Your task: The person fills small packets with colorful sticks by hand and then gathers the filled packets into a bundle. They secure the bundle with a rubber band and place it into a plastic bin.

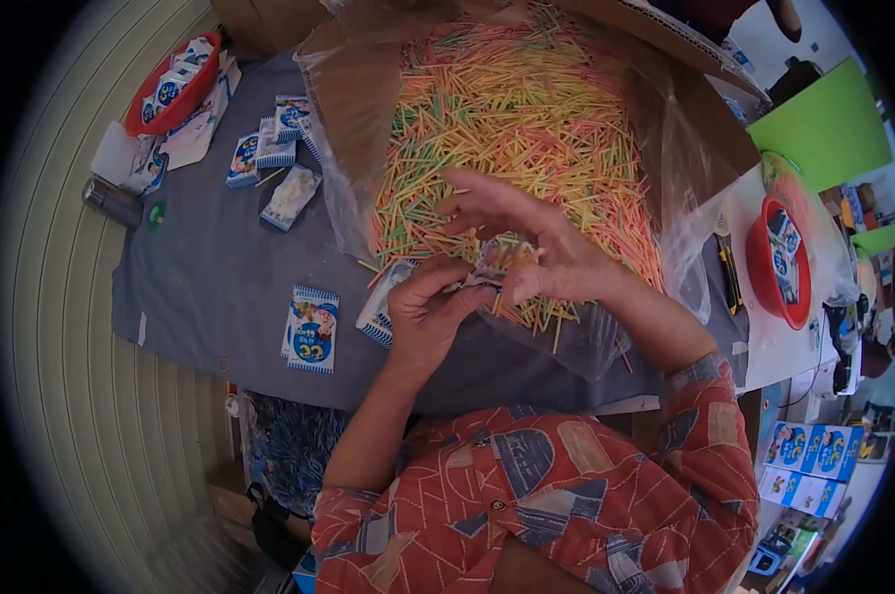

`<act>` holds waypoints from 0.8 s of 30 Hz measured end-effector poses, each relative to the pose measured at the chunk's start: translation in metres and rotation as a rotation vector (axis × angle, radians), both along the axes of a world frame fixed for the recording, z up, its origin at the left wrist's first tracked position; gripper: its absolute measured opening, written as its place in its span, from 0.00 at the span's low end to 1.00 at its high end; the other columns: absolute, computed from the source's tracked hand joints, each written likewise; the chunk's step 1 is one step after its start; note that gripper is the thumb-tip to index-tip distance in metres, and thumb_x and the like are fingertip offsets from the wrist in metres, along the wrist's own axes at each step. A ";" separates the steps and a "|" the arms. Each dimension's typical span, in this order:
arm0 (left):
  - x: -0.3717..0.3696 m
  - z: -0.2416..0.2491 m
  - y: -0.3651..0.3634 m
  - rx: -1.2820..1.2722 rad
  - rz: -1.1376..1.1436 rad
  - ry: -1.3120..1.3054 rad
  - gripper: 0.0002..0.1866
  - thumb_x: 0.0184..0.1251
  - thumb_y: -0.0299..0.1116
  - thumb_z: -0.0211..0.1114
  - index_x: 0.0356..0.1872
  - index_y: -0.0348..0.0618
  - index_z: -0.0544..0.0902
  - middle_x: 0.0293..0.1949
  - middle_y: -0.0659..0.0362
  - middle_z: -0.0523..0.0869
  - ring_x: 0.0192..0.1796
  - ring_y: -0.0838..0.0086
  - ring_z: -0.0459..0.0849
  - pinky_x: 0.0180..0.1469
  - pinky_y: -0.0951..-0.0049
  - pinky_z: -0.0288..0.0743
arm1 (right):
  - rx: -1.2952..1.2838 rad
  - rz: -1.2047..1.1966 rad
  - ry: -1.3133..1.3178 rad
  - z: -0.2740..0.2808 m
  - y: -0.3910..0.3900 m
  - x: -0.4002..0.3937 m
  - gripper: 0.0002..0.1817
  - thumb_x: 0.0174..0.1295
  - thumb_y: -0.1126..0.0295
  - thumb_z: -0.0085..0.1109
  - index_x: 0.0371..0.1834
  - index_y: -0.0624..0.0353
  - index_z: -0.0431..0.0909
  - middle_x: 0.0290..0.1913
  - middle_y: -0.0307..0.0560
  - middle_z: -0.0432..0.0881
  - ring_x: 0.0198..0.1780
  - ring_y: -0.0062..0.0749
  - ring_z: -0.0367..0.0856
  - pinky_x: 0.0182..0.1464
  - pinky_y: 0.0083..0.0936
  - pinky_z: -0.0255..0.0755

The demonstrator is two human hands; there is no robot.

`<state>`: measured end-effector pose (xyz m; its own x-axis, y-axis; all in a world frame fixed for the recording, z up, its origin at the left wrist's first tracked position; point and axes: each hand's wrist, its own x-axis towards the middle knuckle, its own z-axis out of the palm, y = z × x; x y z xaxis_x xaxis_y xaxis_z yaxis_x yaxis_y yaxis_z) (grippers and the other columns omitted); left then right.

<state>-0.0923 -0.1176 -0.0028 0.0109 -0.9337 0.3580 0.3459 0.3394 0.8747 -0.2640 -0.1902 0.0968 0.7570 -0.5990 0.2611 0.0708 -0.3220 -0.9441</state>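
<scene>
A small, partly see-through packet with a pale, colourful print is between my hands, low over the heap of sticks. My left hand is closed, thumb and fingers pinching the packet's near left edge. On the packet's right side is my right hand, its fingers stretched out and apart and its thumb close against the packet. Pastel pink, yellow and green sticks fill a plastic-lined cardboard box beyond both hands. Partly hidden behind my left hand lies a blue-and-white striped packet.
Left on the grey cloth lie a printed packet and several more packets. Red baskets of packets stand at far left and right. A yellow-and-black cutter lies right of the box. A metal flask is far left.
</scene>
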 end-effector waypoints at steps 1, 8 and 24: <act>-0.002 -0.001 -0.001 0.081 -0.044 0.101 0.14 0.60 0.14 0.71 0.47 0.34 0.85 0.47 0.56 0.84 0.49 0.73 0.84 0.51 0.74 0.81 | 0.022 -0.045 -0.051 0.006 0.000 0.000 0.43 0.68 0.35 0.52 0.75 0.58 0.65 0.70 0.52 0.72 0.68 0.42 0.73 0.69 0.41 0.64; 0.006 -0.013 0.013 -0.016 -0.077 0.162 0.11 0.66 0.14 0.64 0.47 0.33 0.84 0.48 0.56 0.85 0.51 0.71 0.84 0.52 0.72 0.80 | -0.288 0.110 0.075 -0.011 0.013 0.015 0.32 0.73 0.48 0.50 0.75 0.53 0.67 0.70 0.57 0.69 0.69 0.50 0.71 0.69 0.44 0.64; 0.040 0.030 0.041 -0.141 0.531 -1.470 0.15 0.59 0.34 0.70 0.47 0.42 0.84 0.45 0.57 0.78 0.52 0.60 0.74 0.59 0.48 0.62 | -0.584 -0.819 0.127 -0.083 -0.307 -0.165 0.31 0.58 0.75 0.59 0.69 0.50 0.71 0.53 0.60 0.83 0.53 0.49 0.84 0.61 0.37 0.74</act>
<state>-0.0522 -0.0771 0.0268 -0.1085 -0.8961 0.4304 -0.9290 0.2454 0.2768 -0.4285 -0.4974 0.0135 0.2133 -0.7506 0.6253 -0.4688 -0.6402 -0.6086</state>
